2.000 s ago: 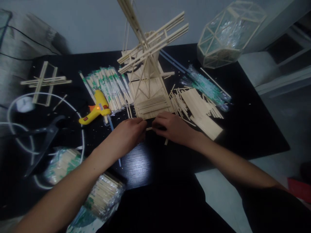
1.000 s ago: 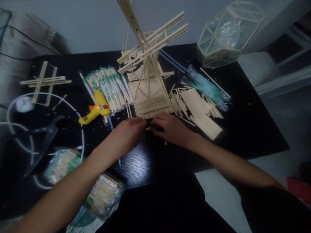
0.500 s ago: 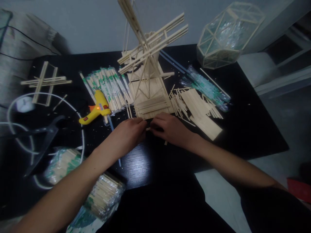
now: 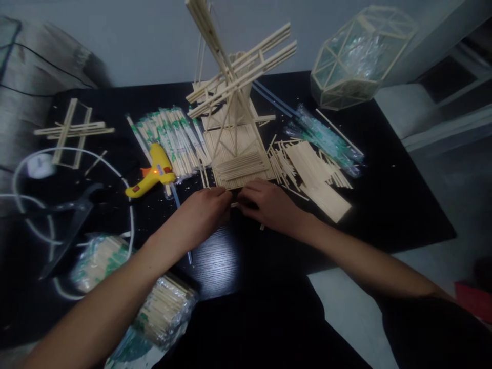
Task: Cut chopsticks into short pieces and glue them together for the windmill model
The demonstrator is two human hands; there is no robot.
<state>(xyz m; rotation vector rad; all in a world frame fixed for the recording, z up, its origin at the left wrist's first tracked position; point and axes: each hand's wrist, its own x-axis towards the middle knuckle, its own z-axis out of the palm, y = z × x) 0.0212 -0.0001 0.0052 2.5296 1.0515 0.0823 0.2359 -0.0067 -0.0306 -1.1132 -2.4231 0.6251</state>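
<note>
A windmill model made of wooden sticks (image 4: 234,136) stands on the black table, its crossed blades rising at the back. At the front edge of its base, my left hand (image 4: 209,207) and my right hand (image 4: 267,205) are close together, fingers bent and closed. A short piece of wooden stick (image 4: 234,205) shows in the narrow gap between them, pinched at both ends; most of it is hidden by the fingers. Under my right hand another stick end (image 4: 262,226) pokes out. A row of loose sticks (image 4: 242,165) lies on the model's base, just beyond my hands.
Left of the model lie a yellow glue gun (image 4: 154,171) with a lit orange light and wrapped chopsticks (image 4: 172,138). Cut sticks and flat stick panels (image 4: 323,187) lie to the right. A white cable (image 4: 132,220) loops at left, near bagged chopsticks (image 4: 169,310). A faceted stick frame (image 4: 357,61) stands back right.
My hands stay at the same spot with the fingers in nearly the same pose. The view has shifted very slightly; nothing on the table has visibly moved.
</note>
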